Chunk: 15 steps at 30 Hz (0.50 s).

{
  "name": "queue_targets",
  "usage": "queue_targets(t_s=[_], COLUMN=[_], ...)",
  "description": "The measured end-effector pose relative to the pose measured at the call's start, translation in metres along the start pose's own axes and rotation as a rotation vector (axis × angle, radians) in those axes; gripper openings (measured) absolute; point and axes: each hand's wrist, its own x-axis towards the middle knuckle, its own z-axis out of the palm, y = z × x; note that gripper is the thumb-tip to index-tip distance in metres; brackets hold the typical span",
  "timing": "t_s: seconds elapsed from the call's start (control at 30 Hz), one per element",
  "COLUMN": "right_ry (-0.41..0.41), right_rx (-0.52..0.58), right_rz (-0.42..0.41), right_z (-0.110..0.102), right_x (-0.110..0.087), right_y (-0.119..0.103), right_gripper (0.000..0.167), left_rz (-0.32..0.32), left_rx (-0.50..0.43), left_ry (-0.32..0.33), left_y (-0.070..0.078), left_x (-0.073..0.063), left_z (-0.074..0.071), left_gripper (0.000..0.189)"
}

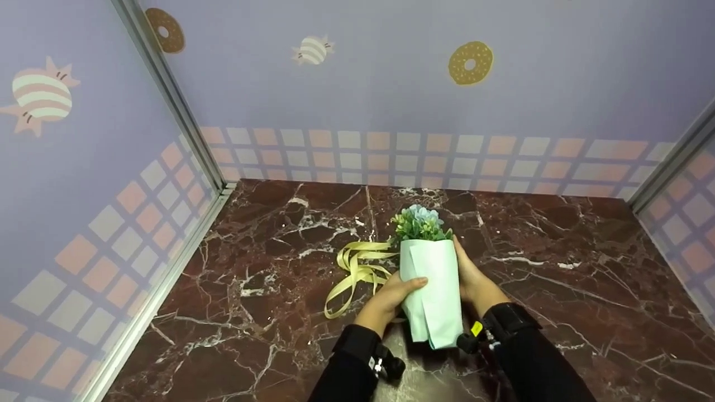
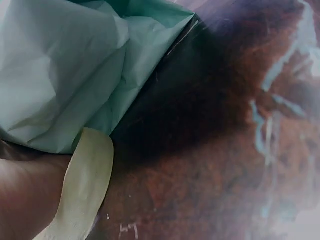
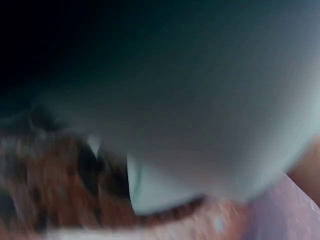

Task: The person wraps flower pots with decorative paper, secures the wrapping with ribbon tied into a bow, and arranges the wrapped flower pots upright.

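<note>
A small bouquet (image 1: 422,221) of light blue flowers and green leaves stands out of a pale mint wrapping paper (image 1: 438,268). My left hand (image 1: 388,296) grips the wrapped bouquet from the left, its thumb across the front of the paper; its other fingers are hidden. On the right side, my right hand (image 1: 476,282) holds the bundle, its fingers partly hidden by the paper. A yellow ribbon (image 1: 354,271) lies in loops left of the bouquet. In the left wrist view the ribbon (image 2: 89,175) passes beside the left hand and the paper. Blurred paper (image 3: 210,110) fills most of the right wrist view.
The tabletop (image 1: 251,335) is dark red-brown with white marbling. Lilac panels enclose it at the left, back and right, and a metal-edged corner post (image 1: 173,95) stands at the back left.
</note>
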Motion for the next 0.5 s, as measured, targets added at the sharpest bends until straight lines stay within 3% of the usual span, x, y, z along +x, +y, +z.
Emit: queue_targets(t_s=[0.13, 0.3, 0.4, 0.5], right_ry=[0.067, 0.170, 0.185, 0.142], right_rx=[0.182, 0.426, 0.560, 0.682], right_rz=[-0.058, -0.204, -0.304, -0.425], right_z=[0.001, -0.006, -0.014, -0.022], right_x=[-0.001, -0.003, -0.005, -0.011], right_y=[0.006, 0.012, 0.013, 0.008], right_gripper=[0.066, 0.067, 0.060, 0.055], left_rz=[-0.004, 0.006, 0.014, 0.016], left_rx=[0.002, -0.006, -0.021, -0.027], left_ry=[0.015, 0.038, 0.031, 0.043], left_y=[-0.002, -0.002, -0.002, -0.001], left_x=[-0.001, 0.000, 0.001, 0.000], left_z=[0.002, 0.003, 0.004, 0.003], left_gripper=[0.057, 0.059, 0.060, 0.060])
